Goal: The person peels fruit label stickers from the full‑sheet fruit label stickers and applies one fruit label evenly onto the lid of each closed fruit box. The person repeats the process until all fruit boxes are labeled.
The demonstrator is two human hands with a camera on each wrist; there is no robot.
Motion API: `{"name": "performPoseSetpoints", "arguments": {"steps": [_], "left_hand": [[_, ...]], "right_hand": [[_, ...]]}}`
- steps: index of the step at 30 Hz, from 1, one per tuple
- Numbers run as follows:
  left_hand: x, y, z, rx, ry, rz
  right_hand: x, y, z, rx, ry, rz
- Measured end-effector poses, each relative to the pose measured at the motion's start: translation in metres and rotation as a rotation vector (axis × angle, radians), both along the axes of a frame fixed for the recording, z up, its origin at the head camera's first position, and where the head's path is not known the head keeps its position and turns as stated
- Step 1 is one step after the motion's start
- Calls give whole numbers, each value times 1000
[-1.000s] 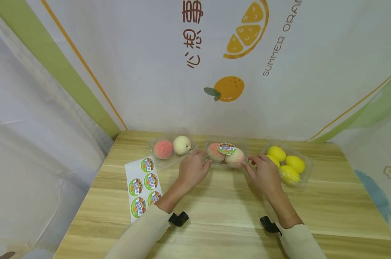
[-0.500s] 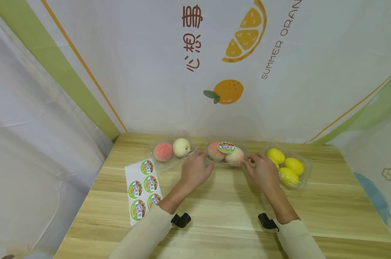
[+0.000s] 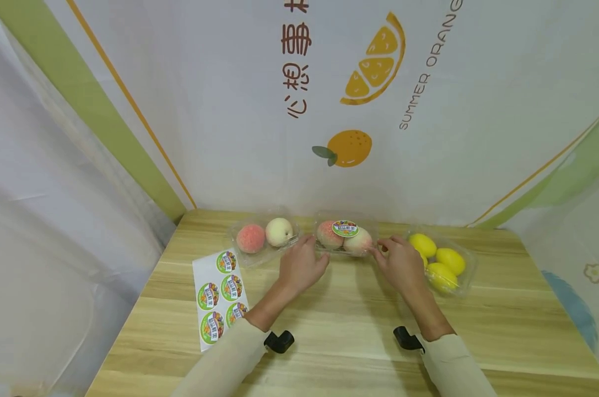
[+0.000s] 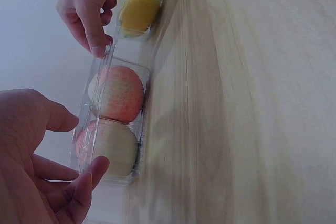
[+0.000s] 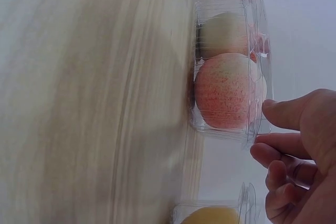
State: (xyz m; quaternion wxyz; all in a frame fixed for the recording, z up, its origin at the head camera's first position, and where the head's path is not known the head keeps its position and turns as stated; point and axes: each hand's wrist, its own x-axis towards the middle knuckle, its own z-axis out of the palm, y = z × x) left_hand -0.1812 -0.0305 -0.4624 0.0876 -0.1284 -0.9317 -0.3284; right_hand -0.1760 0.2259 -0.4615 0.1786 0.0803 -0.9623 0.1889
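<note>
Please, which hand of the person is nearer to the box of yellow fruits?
The right hand. It is just beside the box of yellow fruits, at the near end of the middle peach box. The left hand is farther away, at the peach box's opposite end.

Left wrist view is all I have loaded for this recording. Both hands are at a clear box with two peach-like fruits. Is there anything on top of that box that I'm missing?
Observer: Yes, the head view shows a round sticker on top of the clear box.
Reviewer: Are there more stickers anywhere?
Observer: A white sheet bearing several round ones lies on the table, on the person's left.
Reviewer: I see a box of yellow fruit past the right hand. Anything on the other side?
Observer: A third box sits to the left of the peach one, holding a pinkish-red fruit and a cream-coloured fruit.
</note>
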Motion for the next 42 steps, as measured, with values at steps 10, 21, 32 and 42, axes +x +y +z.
{"name": "performPoseSetpoints", "arguments": {"steps": [10, 21, 32, 42], "left_hand": [[-1, 1, 1, -27, -72, 12], [-2, -3, 2, -15, -85, 3], [27, -26, 20, 11, -79, 22], [51, -79, 26, 86, -35, 114]], "right_hand": [[-4, -1, -5, -5, -12, 0], [-4, -1, -1, 1, -23, -18], [7, -6, 8, -97, 57, -43], [10, -36, 22, -207, 28, 52]]}}
